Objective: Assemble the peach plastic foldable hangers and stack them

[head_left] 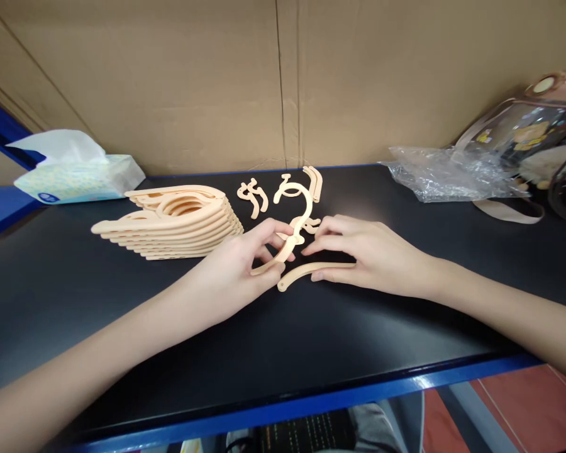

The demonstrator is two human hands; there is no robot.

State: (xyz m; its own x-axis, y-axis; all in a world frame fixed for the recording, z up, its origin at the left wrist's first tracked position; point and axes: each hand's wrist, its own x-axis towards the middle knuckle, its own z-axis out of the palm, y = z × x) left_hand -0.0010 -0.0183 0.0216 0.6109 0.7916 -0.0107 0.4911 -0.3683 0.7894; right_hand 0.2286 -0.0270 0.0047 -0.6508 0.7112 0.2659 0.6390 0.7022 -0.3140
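Note:
My left hand is closed on a partly joined folding hanger, pinching its beige arm near the joint. The hanger's hook rises from that joint and curves up and to the left. Lower and to the right, a separate curved hanger arm lies in the grip of my right hand, thumb along its near side. That arm's holed end points left, apart from the joint. Behind my fingers, more beige pieces show only in part.
A stack of folded beige hangers stands at the left. Small loose hanger parts and narrow curved arms lie toward the back. A tissue box, a clear plastic bag and a transparent backpack line the black table's back.

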